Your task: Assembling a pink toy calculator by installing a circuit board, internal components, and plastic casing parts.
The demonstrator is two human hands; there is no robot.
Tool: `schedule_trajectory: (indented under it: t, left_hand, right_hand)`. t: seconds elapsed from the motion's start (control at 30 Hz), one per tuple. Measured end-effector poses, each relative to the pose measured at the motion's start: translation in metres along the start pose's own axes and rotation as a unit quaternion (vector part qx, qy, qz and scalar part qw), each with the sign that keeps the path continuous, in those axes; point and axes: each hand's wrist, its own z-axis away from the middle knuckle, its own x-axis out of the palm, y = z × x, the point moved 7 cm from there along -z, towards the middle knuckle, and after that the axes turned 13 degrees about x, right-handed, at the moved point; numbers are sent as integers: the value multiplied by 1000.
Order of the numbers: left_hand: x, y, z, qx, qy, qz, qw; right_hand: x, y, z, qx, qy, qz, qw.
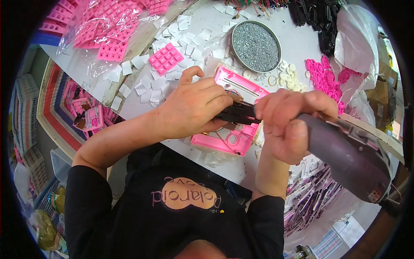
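Observation:
My left hand (192,105) is closed on a black plastic part (236,113), with thumb below and fingers above. The part sits over a pink plastic casing (243,144) with thin wires and a round speaker-like ring in it. My right hand (286,123) is wrapped round a dark grey power screwdriver (345,157), whose body slants down to the right. Its tip points toward the black part; my fingers hide whether it touches. Beyond the casing stands a round metal tin (233,45) full of small screws.
Pink keypads (166,59) and white paper squares (196,52) lie at the left. White plastic discs (286,77), pink plastic pieces (325,75) and black parts (321,26) fill the right. A striped bin (56,101) with pink casings adjoins the table's left edge.

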Motion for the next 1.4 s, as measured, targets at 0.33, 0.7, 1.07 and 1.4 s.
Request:
schedule_trajectory:
  t: [0.33,0.7,1.07,1.4]
  left_hand:
    - [-7,-16,0,-78,-10,65,995]
    - [-7,-31,-10,-73,-28,107,991]
    - [-9,-33,-4,-122,28,103,987]
    - [-16,-18,-7,-4,72,21,997]
  right_hand:
    - [-38,41,44,237,8,330,914]
    - [-19,33,35,125,-21,489,863]
    - [-6,43,24,98,37,527,843]
    - [-1,32,39,99,18,526,844]
